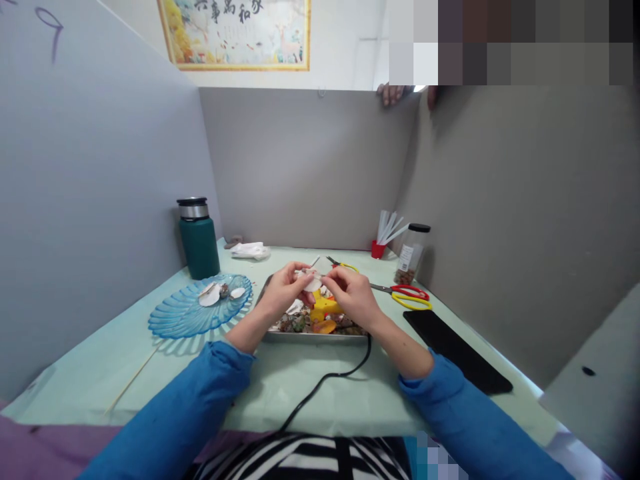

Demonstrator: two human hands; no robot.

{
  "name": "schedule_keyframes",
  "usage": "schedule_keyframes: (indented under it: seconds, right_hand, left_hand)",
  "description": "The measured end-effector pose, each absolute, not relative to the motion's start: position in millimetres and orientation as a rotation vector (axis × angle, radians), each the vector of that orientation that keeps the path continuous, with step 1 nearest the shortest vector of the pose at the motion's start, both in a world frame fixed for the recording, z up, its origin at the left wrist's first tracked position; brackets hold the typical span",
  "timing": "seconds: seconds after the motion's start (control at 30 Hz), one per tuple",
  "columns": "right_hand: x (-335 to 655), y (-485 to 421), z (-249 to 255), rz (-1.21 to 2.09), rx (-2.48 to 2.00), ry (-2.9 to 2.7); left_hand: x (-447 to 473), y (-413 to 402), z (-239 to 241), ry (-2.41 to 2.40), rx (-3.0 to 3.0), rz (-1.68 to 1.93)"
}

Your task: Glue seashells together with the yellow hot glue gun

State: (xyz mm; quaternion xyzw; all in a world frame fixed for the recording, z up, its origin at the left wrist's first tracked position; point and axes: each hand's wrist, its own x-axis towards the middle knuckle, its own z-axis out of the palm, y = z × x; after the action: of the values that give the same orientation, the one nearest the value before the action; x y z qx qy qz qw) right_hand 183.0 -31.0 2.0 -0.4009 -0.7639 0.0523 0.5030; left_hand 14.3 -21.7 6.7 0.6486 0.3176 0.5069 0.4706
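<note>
Item: white shell [313,283], held above the metal tray [320,335] at mid-desk [300,393], pinched between fingers of left hand [284,288] and right hand [353,293]; handling judged under way; a steady two-handed pinch is called for

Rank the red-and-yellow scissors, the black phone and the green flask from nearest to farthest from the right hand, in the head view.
1. Red-and-yellow scissors: just right of the right hand.
2. Black phone: lower right, beside the forearm.
3. Green flask: far left, beyond the left hand.
Both hands pinch a white shell.
</note>
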Motion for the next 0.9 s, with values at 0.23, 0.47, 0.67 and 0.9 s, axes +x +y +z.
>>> schedule_keyframes:
  seconds: [0.23,0.47,0.67,0.9]
  right_hand:
    - [183.0,-29.4,1.3,0.371,-0.989,-1.731]
    - [183.1,-26.9,-2.2,0.369,-1.014,-1.746]
    - [183.5,-22.8,-6.2,0.359,-1.051,-1.748]
    - [183.6,-24.0,-7.1,0.341,-1.063,-1.767]
  left_hand:
    - [14.3,-20.0,3.8,0.777,1.588,1.198]
    - [14.6,-17.3,1.3,0.769,1.614,1.165]
    - [14.7,-19.6,2.7,0.777,1.621,1.129]
    - [15.6,-21.9,4.2,0.773,1.613,1.134]
